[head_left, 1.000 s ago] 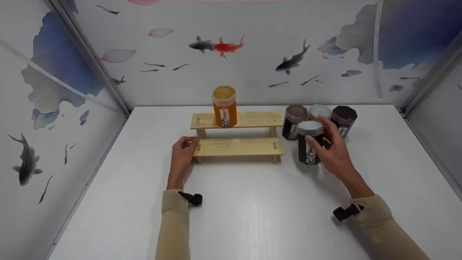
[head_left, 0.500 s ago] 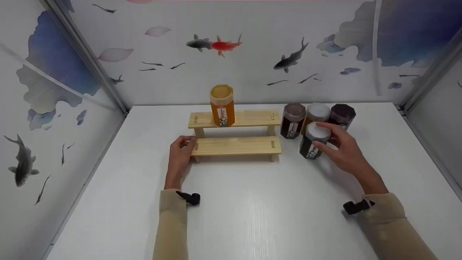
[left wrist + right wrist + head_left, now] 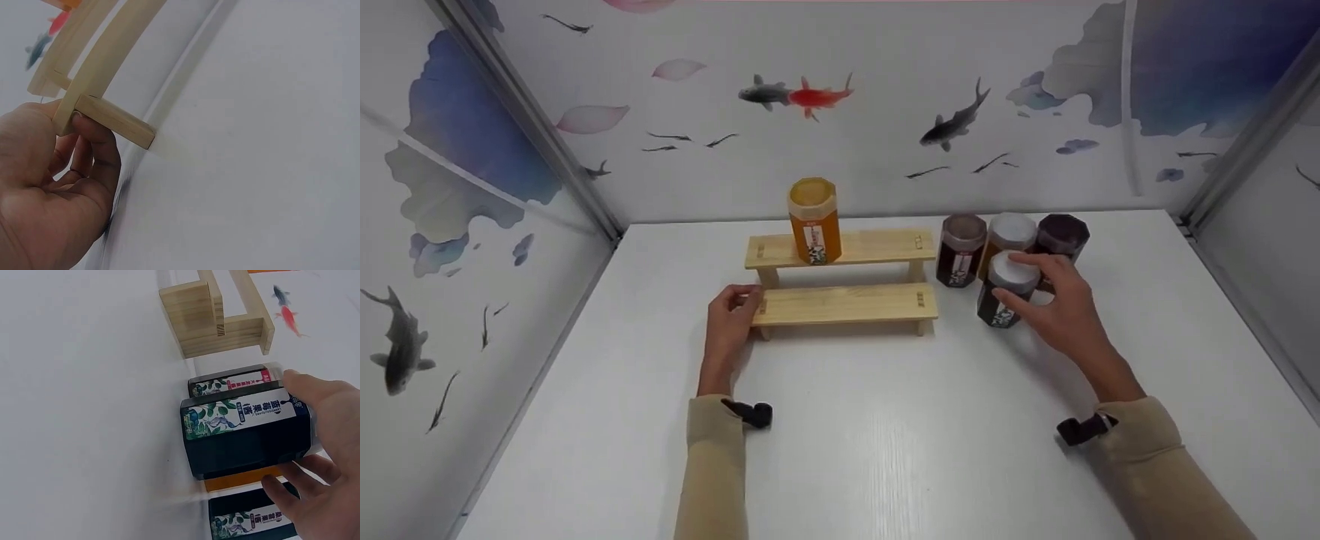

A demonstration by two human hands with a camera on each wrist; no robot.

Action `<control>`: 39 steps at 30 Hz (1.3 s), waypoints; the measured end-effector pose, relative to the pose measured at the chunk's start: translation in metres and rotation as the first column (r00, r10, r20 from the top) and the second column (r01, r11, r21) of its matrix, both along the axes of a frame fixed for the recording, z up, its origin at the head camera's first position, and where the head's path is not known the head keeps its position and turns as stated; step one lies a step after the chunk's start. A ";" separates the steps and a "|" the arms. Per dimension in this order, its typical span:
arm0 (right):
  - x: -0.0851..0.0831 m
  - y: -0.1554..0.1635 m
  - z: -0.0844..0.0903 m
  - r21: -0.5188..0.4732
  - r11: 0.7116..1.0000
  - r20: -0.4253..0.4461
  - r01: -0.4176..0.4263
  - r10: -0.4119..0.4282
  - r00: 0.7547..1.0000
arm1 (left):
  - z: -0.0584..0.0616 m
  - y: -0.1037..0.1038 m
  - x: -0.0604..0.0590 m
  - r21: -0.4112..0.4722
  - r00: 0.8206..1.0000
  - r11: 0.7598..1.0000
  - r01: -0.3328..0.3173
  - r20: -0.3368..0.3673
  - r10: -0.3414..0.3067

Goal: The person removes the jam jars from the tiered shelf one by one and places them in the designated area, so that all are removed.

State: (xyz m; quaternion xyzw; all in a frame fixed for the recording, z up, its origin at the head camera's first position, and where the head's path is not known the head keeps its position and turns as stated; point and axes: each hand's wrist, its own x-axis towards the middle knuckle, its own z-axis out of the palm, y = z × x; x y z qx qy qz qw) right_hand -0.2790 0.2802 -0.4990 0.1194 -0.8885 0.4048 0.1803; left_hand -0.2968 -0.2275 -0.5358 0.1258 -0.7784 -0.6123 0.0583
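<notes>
My left hand (image 3: pixel 727 322) pinches the left end of the low front step of a pale wooden rack (image 3: pixel 844 306). In the left wrist view, a finger curls under the board (image 3: pixel 101 67) beside its leg. My right hand (image 3: pixel 1061 311) holds a dark eight-sided jam jar (image 3: pixel 996 306) by its whitish lid, thumb on the near side and fingers on the far side. The right wrist view shows this jar's label (image 3: pixel 242 413) with blue fruit and leaves. On the higher rear step (image 3: pixel 885 246) stands an orange jar (image 3: pixel 815 229), upright towards the left.
Behind the held jar stand a dark red jar (image 3: pixel 958 259), an amber jar with a white lid (image 3: pixel 1011 229) and a dark purple-lidded jar (image 3: pixel 1061 234), close together. The white table (image 3: pixel 840 435) is enclosed by printed panels (image 3: pixel 870 45) at the back and sides.
The right hand has moved the dark jar slightly back towards the other jars, and its fingers now sit higher, around the lid. The left hand keeps its hold on the rack.
</notes>
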 end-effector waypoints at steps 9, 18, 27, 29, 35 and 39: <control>-0.001 -0.013 -0.002 -0.101 0.994 0.107 -0.030 0.040 0.993 | 0.001 -0.004 0.003 0.006 1.000 1.000 -0.006 0.006 0.005; -0.003 -0.041 -0.005 -0.134 0.990 0.009 -0.040 0.042 0.999 | -0.002 0.000 0.001 -0.014 1.000 1.000 -0.020 0.017 0.020; -0.005 -0.049 -0.005 -0.118 0.992 -0.008 -0.035 0.034 0.999 | 0.001 0.000 0.002 -0.014 1.000 1.000 -0.005 0.020 0.005; -0.005 -0.050 -0.005 -0.113 0.993 -0.011 -0.029 0.028 1.000 | 0.001 0.000 0.002 -0.017 1.000 1.000 0.000 0.019 0.000; -0.005 -0.052 -0.003 -0.129 0.991 -0.020 -0.033 0.031 0.999 | 0.001 0.000 0.000 -0.008 1.000 1.000 0.006 0.017 -0.005; -0.003 -0.061 0.006 -0.134 0.991 -0.079 -0.021 0.010 0.997 | 0.001 0.001 0.001 -0.010 1.000 1.000 -0.003 0.016 0.003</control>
